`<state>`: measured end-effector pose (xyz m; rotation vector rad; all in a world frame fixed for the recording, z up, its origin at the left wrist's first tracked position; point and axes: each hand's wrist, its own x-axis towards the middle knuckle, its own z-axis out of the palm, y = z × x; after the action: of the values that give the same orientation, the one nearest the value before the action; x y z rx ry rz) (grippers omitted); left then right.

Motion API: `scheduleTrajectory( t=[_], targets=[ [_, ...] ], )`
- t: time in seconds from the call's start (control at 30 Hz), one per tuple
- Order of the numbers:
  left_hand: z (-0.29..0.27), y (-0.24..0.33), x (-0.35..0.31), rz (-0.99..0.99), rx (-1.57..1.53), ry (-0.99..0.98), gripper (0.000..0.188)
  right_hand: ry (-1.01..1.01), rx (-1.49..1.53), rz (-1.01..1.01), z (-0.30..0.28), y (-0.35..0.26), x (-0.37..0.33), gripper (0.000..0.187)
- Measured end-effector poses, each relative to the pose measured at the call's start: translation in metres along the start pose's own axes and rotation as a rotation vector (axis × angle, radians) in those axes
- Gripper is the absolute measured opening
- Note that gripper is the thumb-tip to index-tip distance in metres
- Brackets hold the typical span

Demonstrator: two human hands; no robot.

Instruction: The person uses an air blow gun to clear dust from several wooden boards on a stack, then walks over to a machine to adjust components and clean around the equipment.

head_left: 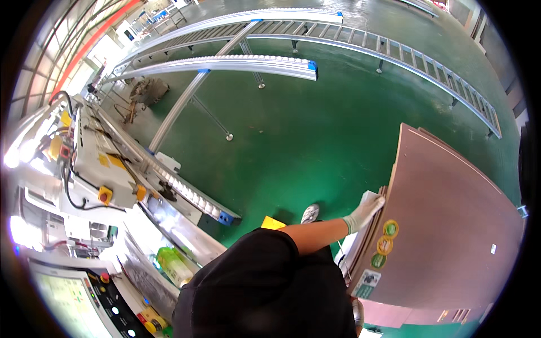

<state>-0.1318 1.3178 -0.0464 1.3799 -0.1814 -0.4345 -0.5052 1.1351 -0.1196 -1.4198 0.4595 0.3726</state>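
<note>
My left hand (365, 214), in a pale glove, reaches across to the right with its fingers closed over the left edge of a large brown board (451, 225). The board is the top one of several flat boards lying together. Three round stickers (385, 245) and a small label (367, 283) line its left side. Beside the board's near left corner shows a thin strip of what looks like my right arm (358, 312); the fingers there are hidden.
To the left stands a machine with a control panel (115, 304), a red emergency button (105, 195) and a green-labelled bottle (173, 265). A roller rail (191, 194) runs beside it. Raised rails (265, 65) and a roller conveyor (417, 62) cross ahead over the green floor (293, 141).
</note>
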Motion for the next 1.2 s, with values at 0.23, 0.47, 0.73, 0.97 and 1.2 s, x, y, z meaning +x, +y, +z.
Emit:
scheduleTrajectory(
  t=[0.23,0.47,0.73,0.97,1.2],
  targets=[
    [0.002,0.047,0.032,-0.101,0.231,-0.475,0.097,0.239,-0.089,0.339,0.057,-0.023,0.049,0.042],
    [-0.017,0.113,0.048,-0.466,-0.007,-0.595,0.034,0.227,-0.253,0.56,0.072,-0.025,0.054,0.043],
    [-0.018,0.123,0.066,-0.655,0.095,-0.577,0.047,0.246,-0.146,0.661,0.066,0.004,0.017,0.044],
    [-0.011,0.152,0.062,-0.575,0.494,-0.632,0.047,0.386,0.183,0.794,0.034,0.009,-0.019,0.051],
    [-0.008,0.155,0.059,-0.603,0.637,-0.748,0.054,0.428,0.158,0.819,0.053,-0.003,-0.023,0.053]
  ],
)
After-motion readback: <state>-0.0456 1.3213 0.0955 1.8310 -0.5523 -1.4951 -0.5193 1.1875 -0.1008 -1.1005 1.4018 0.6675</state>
